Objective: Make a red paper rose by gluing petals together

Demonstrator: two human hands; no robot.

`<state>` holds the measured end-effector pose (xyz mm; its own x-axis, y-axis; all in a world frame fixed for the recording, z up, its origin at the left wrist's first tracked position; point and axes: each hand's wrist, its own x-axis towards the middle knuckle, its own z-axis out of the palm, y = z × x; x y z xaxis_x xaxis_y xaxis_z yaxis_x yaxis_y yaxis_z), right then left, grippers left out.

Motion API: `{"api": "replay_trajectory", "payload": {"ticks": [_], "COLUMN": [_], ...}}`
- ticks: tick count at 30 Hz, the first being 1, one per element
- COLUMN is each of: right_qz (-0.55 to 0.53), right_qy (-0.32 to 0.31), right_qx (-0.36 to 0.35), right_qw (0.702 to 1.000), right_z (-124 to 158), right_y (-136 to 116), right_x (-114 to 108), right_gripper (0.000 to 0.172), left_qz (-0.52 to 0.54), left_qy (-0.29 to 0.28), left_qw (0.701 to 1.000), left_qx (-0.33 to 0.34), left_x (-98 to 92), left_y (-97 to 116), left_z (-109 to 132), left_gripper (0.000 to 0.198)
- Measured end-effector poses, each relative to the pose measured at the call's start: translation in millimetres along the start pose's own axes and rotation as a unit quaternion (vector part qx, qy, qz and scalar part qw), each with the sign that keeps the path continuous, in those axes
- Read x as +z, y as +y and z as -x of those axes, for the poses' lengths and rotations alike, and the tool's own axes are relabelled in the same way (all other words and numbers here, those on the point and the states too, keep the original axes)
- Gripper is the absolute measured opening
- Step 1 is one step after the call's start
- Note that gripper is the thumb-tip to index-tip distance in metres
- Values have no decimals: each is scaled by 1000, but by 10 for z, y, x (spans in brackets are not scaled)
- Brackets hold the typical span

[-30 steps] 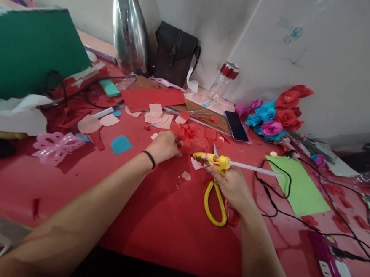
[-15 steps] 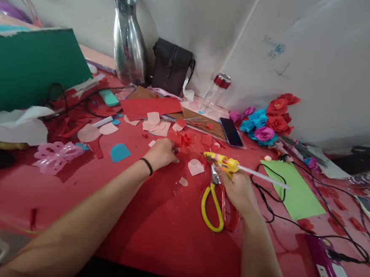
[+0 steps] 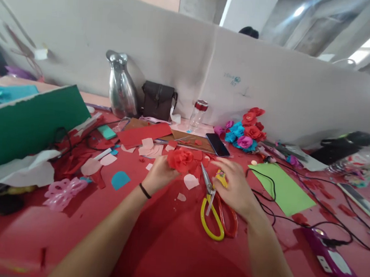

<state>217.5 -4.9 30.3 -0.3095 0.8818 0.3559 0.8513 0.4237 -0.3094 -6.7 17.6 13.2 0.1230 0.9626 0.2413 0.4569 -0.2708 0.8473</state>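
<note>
Pinched in my left hand (image 3: 161,173) is a red paper flower (image 3: 181,159), held a little above the table with its petals spread. My right hand (image 3: 235,185) has its fingers apart over a yellow glue gun (image 3: 222,178), whose body it partly covers. From the gun a clear glue stick (image 3: 211,202) points down toward me. Under them lie scissors (image 3: 212,218) with one yellow and one red handle, blades pointing away. A pale pink paper petal (image 3: 191,181) rests between my hands.
A lime green sheet (image 3: 284,189) and black cords lie at right, near a purple power strip (image 3: 329,254). Behind are a phone (image 3: 218,144), glass bottle (image 3: 198,116), silver jug (image 3: 122,85) and bunch of paper flowers (image 3: 245,132). A green board (image 3: 36,128) stands at left.
My left hand has picked up the red flower from the table. My right hand has let go of the glue gun, which has turned and now lies by the scissors. The view has tilted up.
</note>
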Motion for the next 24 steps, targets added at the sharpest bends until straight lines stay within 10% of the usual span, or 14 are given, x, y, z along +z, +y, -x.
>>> {"api": "replay_trajectory", "payload": {"ticks": [8,16,19,24], "right_qz": [-32,-137,-312,-601], "right_qy": [-151,-66,48,110], "right_qx": [-3,115,226,330], "right_qw": [988,982,922,720], "right_z": [-306,-227,-200,-176], "right_y": [-558,-393,-293,-191], "right_x": [-48,49,128,297], "right_gripper": [10,14,17,22], "left_qz": [-68,87,182,370], "left_qy": [-55,-76,-36,8], "left_qw": [995,993,982,923], "left_qx": [42,11,-43,-104], "left_x": [47,70,93,138], "left_y": [-61,104,80,45], "left_z": [34,74,62,35], "left_gripper": [21,25,26,26]}}
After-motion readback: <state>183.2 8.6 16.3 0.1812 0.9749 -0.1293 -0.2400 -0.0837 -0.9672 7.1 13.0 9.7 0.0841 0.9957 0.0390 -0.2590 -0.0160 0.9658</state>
